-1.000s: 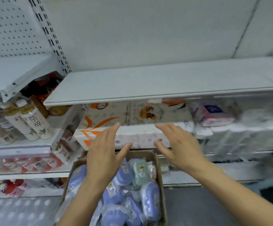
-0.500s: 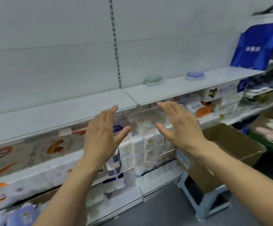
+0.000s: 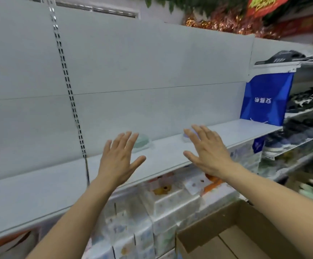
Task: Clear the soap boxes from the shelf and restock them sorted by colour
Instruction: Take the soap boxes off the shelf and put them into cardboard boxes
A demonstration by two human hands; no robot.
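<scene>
White shelf [image 3: 170, 156] | green soap box [image 3: 142, 142] far, by left hand [image 3: 117, 161]; purple soap box [image 3: 186, 137] behind right hand [image 3: 208, 154] | both hands spread, empty | risk: fast reach knocks boxes back.

Blue bag [image 3: 266, 99], tissue packs [image 3: 170, 208], cardboard box [image 3: 204, 238].

Long white shelf [image 3: 170, 157], running left to right and rising toward the right. On it, near the back panel: a pale green soap box [image 3: 142, 142], partly hidden, and well apart to its right a lilac soap box [image 3: 186, 137], mostly hidden. At the far right end, a blue bag [image 3: 266, 100], upright.
</scene>
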